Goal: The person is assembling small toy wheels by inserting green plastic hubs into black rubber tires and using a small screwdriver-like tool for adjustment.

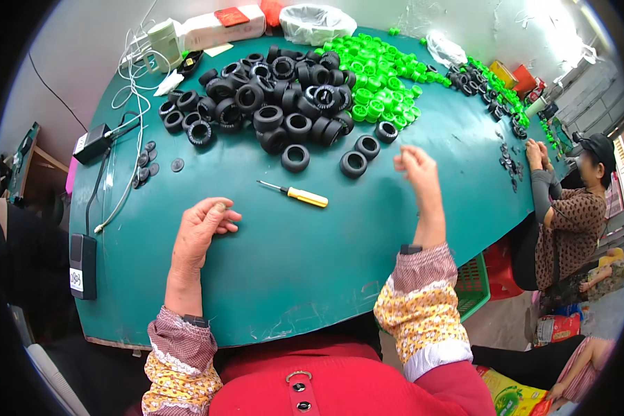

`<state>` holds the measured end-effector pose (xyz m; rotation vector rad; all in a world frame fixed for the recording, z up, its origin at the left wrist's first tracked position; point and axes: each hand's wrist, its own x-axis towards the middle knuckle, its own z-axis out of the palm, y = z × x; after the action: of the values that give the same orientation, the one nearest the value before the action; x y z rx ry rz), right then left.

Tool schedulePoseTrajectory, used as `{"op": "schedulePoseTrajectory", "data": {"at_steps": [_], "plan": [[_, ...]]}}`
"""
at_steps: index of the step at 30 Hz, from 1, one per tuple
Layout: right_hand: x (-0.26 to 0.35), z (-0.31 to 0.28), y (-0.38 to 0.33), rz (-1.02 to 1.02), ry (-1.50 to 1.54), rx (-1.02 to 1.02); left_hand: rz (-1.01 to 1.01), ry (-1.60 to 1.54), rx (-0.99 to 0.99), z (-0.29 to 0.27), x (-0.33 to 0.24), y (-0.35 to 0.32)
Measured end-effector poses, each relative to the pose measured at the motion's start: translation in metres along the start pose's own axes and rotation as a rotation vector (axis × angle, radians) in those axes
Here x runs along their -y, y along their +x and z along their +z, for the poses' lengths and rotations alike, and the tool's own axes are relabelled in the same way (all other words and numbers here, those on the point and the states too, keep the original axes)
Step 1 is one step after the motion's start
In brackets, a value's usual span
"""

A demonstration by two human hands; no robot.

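Note:
My left hand point(205, 225) is over the near left of the table, its fingers loosely bent and apart, with nothing visible in them. My right hand point(419, 170) is raised further right, fingers curled in; whether they hold anything small is hidden. A screwdriver point(305, 196) with a yellow handle lies between the hands, tip to the left. Beyond it, a heap of black toy tyres point(256, 97) meets a pile of bright green wheel hubs point(378, 76). Nearest my right hand are loose tyres, one standing apart point(353, 164) from the heap.
Small dark discs point(143, 165) lie at the left beside a white cable point(128, 187) and a black power adapter point(83, 267). At the right, a co-worker point(572, 208) sits by more tyres and hubs. A green basket point(473, 288) stands below the table edge.

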<state>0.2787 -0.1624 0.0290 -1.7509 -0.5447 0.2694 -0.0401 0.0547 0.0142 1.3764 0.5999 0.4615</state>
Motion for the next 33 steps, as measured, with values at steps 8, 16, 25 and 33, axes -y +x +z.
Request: {"op": "schedulePoseTrajectory", "data": {"at_steps": [8, 16, 25, 33], "plan": [[-0.017, 0.038, -0.036, -0.210, -0.539, -0.024, 0.000, 0.029, 0.030, 0.003, -0.005, 0.002], [-0.001, 0.080, -0.027, -0.410, -0.888, -0.099, -0.043, 0.018, 0.072, 0.005, -0.003, -0.001], [0.070, 0.185, -0.082, -0.640, -0.163, 0.376, -0.065, -0.464, 0.148, 0.005, -0.007, 0.000], [0.062, 0.198, -0.098, -0.752, -0.147, 0.568, -0.056, -0.725, 0.019, 0.008, 0.007, 0.006]]}}
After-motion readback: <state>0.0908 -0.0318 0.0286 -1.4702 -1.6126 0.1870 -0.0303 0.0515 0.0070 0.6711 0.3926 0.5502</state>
